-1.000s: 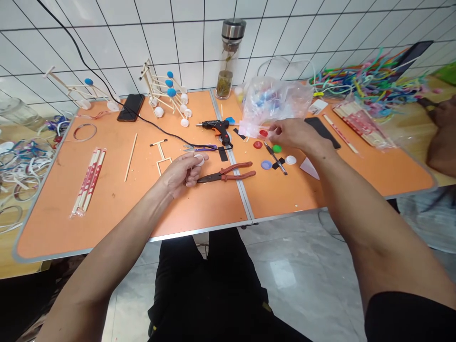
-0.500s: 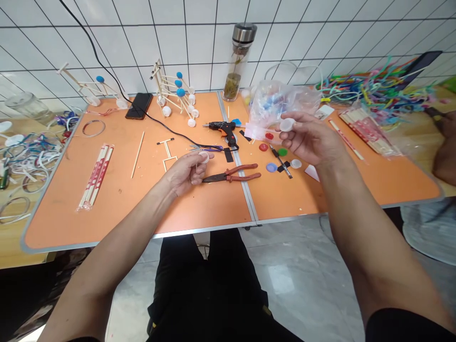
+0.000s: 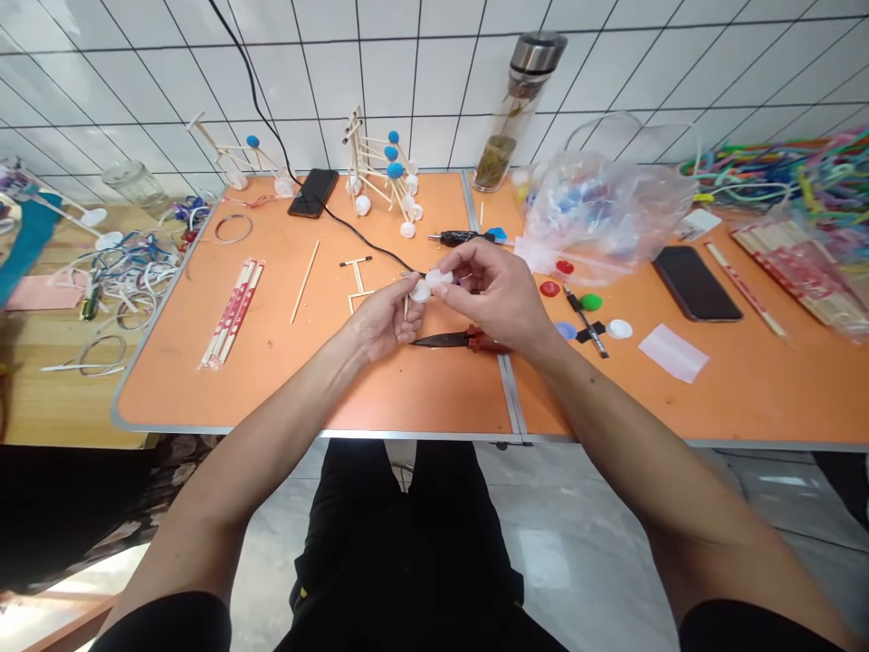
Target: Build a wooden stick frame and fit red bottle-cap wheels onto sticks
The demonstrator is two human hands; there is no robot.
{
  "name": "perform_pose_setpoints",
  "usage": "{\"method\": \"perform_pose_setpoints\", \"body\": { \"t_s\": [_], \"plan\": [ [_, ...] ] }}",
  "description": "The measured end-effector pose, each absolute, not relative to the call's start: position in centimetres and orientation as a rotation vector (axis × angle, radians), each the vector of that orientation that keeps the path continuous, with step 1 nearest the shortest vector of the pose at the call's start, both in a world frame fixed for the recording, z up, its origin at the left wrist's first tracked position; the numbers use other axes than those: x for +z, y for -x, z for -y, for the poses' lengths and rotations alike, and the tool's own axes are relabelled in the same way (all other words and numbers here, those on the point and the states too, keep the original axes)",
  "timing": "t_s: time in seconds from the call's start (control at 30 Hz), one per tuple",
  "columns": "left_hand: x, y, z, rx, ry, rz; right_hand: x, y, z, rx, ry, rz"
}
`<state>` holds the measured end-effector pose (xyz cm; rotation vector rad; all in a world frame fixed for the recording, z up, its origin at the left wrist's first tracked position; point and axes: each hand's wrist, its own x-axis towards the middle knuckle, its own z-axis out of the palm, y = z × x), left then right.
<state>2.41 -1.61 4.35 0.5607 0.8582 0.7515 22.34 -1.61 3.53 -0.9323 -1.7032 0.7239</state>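
Observation:
Over the middle of the orange table, my left hand (image 3: 390, 319) pinches a small white round cap (image 3: 420, 291); a bit of thin stick shows below it. My right hand (image 3: 494, 292) holds a second white cap (image 3: 440, 279) between thumb and fingers, right beside the first. Whether the two caps touch, I cannot tell. Below the hands lie pliers (image 3: 441, 340), their red handles partly hidden by my right hand. Behind them is a black glue gun (image 3: 465, 237), mostly covered. A small stick frame (image 3: 358, 276) lies left of my hands.
Stick models with blue caps (image 3: 392, 169) stand by the wall, near a tea bottle (image 3: 506, 127). Coloured caps (image 3: 590, 302), a pen (image 3: 585, 319) and a phone (image 3: 696, 283) lie right. Wrapped chopsticks (image 3: 233, 312) lie left. The glue gun's cord (image 3: 353, 237) crosses the table.
My right hand has moved left with its white cap, up to the cap in my left hand. The view has shifted, and a phone now shows on the right.

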Motion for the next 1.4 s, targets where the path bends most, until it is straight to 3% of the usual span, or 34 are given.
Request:
{"method": "perform_pose_setpoints", "body": {
  "t_s": [0.17, 0.77, 1.4],
  "plan": [
    [4.7, -2.5, 1.6, 0.768, -0.557, -0.847, 2.0, -21.7, 1.3, 0.499, 0.890, 1.831],
    [3.5, -1.7, 2.0, 0.951, -0.979, -0.745, 1.0, -22.8, 1.0, 0.266, 0.781, 1.892],
    [3.5, -1.6, 1.9, 1.047, -1.204, -0.853, 1.4, -22.7, 1.6, 0.368, 0.744, 1.818]
  ]
}}
